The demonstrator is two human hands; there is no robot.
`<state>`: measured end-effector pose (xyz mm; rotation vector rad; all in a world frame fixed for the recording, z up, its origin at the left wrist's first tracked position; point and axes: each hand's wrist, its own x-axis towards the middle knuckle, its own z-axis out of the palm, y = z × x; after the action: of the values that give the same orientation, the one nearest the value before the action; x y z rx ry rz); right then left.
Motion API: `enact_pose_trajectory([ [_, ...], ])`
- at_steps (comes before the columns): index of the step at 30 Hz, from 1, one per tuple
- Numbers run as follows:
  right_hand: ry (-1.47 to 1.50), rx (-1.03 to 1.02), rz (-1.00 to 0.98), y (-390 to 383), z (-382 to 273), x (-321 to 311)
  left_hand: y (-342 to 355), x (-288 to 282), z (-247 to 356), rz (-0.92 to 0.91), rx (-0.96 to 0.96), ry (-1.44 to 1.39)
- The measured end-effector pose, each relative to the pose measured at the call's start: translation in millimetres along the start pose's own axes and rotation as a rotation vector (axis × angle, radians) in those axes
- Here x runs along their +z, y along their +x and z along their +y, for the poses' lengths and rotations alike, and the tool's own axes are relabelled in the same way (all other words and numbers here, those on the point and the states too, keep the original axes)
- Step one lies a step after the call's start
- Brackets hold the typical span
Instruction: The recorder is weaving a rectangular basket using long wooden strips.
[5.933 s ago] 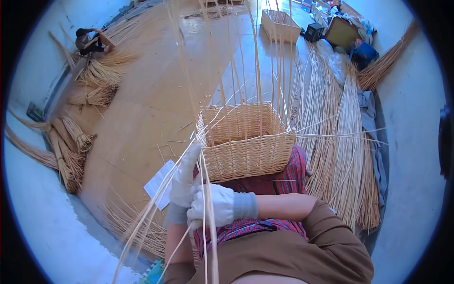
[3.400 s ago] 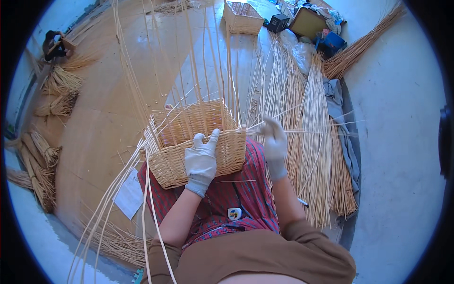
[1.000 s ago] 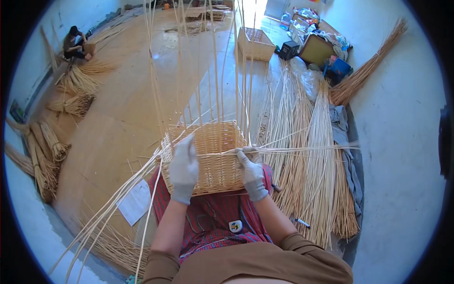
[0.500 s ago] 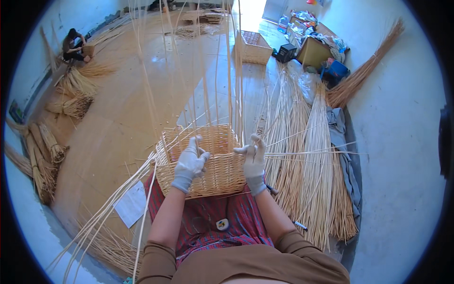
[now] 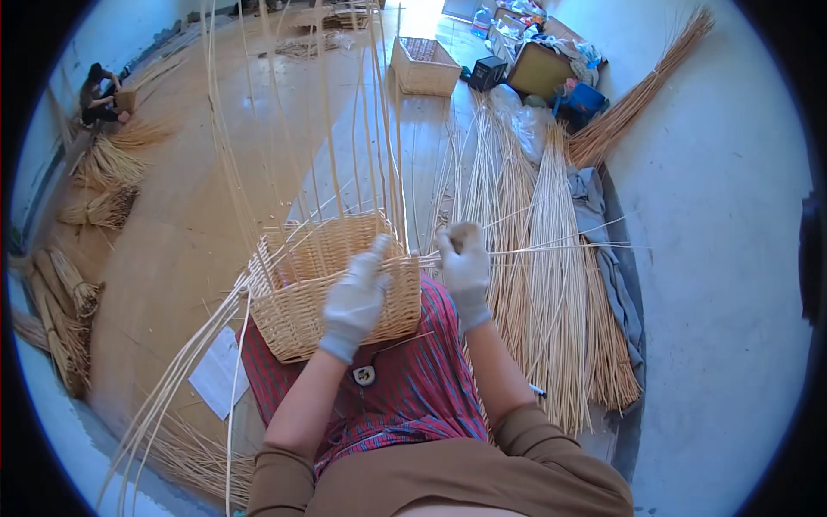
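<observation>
A pale wicker basket [image 5: 297,314], partly woven, rests tilted on my lap, with tall upright stakes [image 5: 332,146] rising from its walls. In a white glove, my left hand [image 5: 357,293] is in front of the basket's near wall towards its right side. Its fingers stretch up towards the rim, slightly smeared by motion. My right hand [image 5: 466,271], also gloved, is just off the basket's right corner. Its fingers curl where long thin wicker rods [image 5: 551,250] run out to the right; the exact grip is partly hidden. More loose rods [image 5: 185,366] trail from the left corner.
Long bundles of pale rods [image 5: 547,284] lie along the right wall. A finished-looking basket [image 5: 428,76] stands farther back, near a black crate [image 5: 488,73]. A seated person [image 5: 99,95] holds a basket at the far left. A paper sheet [image 5: 217,370] lies left of my lap.
The scene has shifted left in view, and the basket sits more turned. My left hand has moved right along the near wall. My right hand is farther from the basket's right corner, its fingers curled.
</observation>
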<state>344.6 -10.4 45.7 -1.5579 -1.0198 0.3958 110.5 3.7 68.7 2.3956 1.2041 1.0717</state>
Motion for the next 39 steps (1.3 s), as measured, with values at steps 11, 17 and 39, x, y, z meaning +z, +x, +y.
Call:
enact_pose_trajectory([
  [11,-0.085,-0.267,-0.576,-58,-284,-55,-1,28,6,-0.463,-0.185,0.214],
  [17,-0.945,-1.016,-0.882,-94,-317,-74,-36,54,-20,-0.272,-0.049,0.097],
  [39,-0.959,-1.121,-0.957,-86,-314,-126,-17,36,-4,-0.454,-0.14,0.187],
])
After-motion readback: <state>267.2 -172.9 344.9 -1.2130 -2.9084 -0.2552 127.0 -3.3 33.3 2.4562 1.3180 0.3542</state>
